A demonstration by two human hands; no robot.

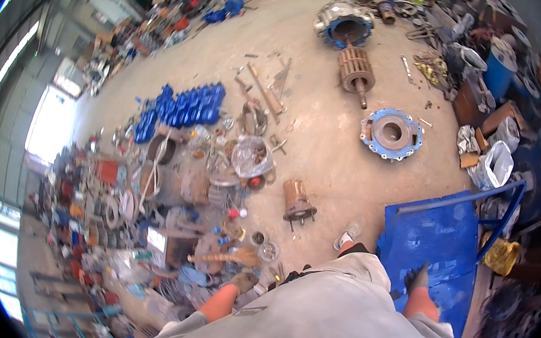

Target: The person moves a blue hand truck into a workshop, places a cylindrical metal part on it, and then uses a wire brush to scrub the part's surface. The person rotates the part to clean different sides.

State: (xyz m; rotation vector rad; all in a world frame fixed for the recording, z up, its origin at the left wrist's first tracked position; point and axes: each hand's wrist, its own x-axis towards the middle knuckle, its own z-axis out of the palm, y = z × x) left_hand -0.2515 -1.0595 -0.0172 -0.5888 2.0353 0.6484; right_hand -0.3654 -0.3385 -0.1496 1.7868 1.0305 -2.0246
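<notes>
My left hand [244, 281], in a soiled work glove, hangs at my left side, nearest to a straw broom [234, 256]. Its fingers are too small and blurred to read, and no held thing shows. My right hand [416, 278], in a dark glove, is out over the blue flat cart [440, 232] with its fingers apart and nothing in them. Whether it touches the cart, I cannot tell. On the floor ahead stands a rusty flanged cylinder [296, 198]. Beyond it lie a round blue-rimmed cover [392, 135], a rotor with a shaft [356, 70] and a motor housing [343, 25].
Crowded metal parts, bags and jars cover the floor to my left, beside several blue castings [187, 106]. A wooden bar [265, 89] lies farther ahead. The cart's blue handle [460, 199] crosses its far side. Scrap, a white sack [494, 166] and a blue drum [499, 69] line the right.
</notes>
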